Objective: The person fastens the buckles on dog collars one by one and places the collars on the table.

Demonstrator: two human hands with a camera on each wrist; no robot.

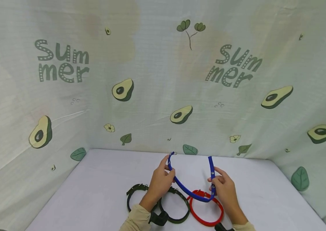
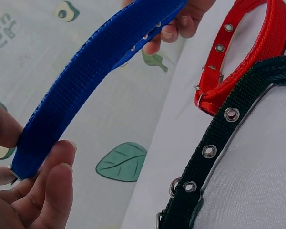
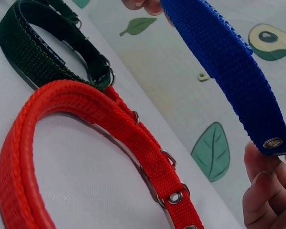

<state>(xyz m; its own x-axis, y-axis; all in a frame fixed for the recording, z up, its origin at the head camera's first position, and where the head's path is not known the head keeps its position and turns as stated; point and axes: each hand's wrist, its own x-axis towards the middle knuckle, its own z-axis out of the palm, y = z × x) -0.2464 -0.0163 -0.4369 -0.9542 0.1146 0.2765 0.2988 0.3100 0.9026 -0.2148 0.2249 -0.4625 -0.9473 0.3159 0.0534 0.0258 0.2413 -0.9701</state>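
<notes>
A blue webbing collar [image 1: 190, 192] hangs unbuckled in a U above the table, held up by both hands. My left hand [image 1: 160, 179] pinches one end of the blue collar [image 2: 86, 76] between thumb and fingers. My right hand [image 1: 223, 187] pinches the other end, the one with a metal eyelet [image 3: 273, 142]. Under them a red collar [image 1: 206, 208] lies closed in a loop on the white table [image 1: 99, 192]. Two dark green collars [image 1: 174, 205] lie looped to its left. The red collar [image 3: 86, 133] and a dark green collar [image 2: 219, 143] fill the wrist views.
An avocado-print cloth [image 1: 163, 80] walls in the table at the back and on both sides. A dark strap or buckle [image 1: 158, 218] lies near the front edge by my left sleeve. The left [image 1: 87, 199] and right [image 1: 272, 199] parts of the table are bare.
</notes>
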